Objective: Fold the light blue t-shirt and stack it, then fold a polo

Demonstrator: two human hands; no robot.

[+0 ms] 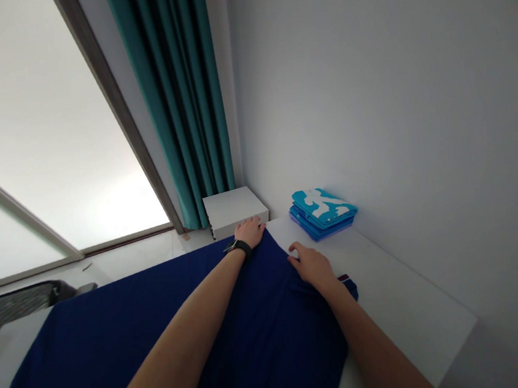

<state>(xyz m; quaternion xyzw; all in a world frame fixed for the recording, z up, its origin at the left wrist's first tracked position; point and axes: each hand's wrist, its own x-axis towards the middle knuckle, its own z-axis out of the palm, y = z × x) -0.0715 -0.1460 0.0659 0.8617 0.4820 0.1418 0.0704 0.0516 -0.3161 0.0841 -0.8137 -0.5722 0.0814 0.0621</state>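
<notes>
A dark blue shirt [256,342] lies spread over a white table [389,285], with a striped trim [344,278] showing past my right wrist. My left hand [250,232], wearing a black watch [239,246], rests on the shirt's far edge with its fingers stretched out over the cloth. To the right of it, my right hand [311,265] lies at the shirt's slanting edge. Its thumb and forefinger are apart and curved; the other fingers are mostly hidden. Small creases run through the fabric near this hand.
Folded bright blue cloth with white patches [325,211] is stacked against the wall [393,112]. A white box [235,209] stands beyond the table in the corner, below a teal curtain [184,103]. At the left are a large window [47,117] and a dark grey item [16,306].
</notes>
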